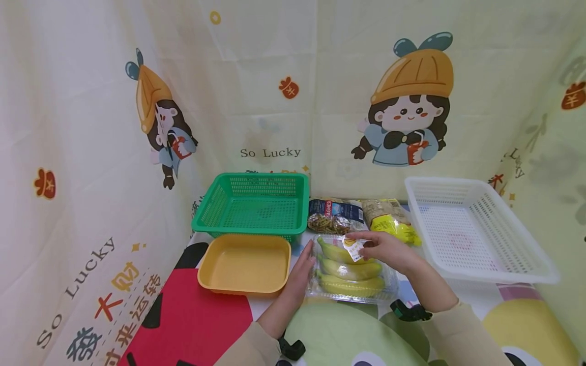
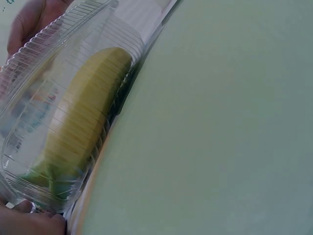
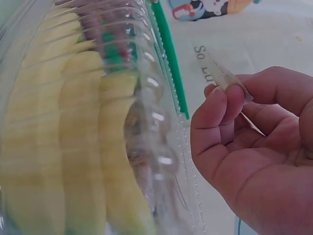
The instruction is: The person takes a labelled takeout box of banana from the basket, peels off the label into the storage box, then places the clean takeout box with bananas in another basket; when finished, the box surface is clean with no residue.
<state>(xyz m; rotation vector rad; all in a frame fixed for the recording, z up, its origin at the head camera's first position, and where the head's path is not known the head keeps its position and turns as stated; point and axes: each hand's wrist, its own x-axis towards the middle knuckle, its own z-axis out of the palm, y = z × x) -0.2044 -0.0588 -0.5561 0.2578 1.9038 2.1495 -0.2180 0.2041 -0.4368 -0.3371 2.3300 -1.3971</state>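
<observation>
Near the middle of the tabletop [image 1: 197, 315], before the bags [image 1: 336, 216] by its back edge, sits a clear box [image 1: 352, 299] of bananas [image 1: 351, 271]. The right hand [image 1: 389, 249] pinches a label [image 1: 353, 248] over it; whether the label is fully free is hard to tell. The left hand [image 1: 299, 269] has straight fingers against the box's left side; light, even pressure there should stop sliding without denting.

The cartoon-printed counter [image 1: 201, 315] is carrying a green perforated basket [image 1: 270, 187], a yellow tub [image 1: 247, 264], a clear clamshell [image 1: 391, 291] of bananas [image 1: 350, 285], a white perforated basket [image 1: 499, 276], a dark-labelled bag [image 1: 340, 211] and a yellow-printed bag [image 1: 393, 224].
</observation>
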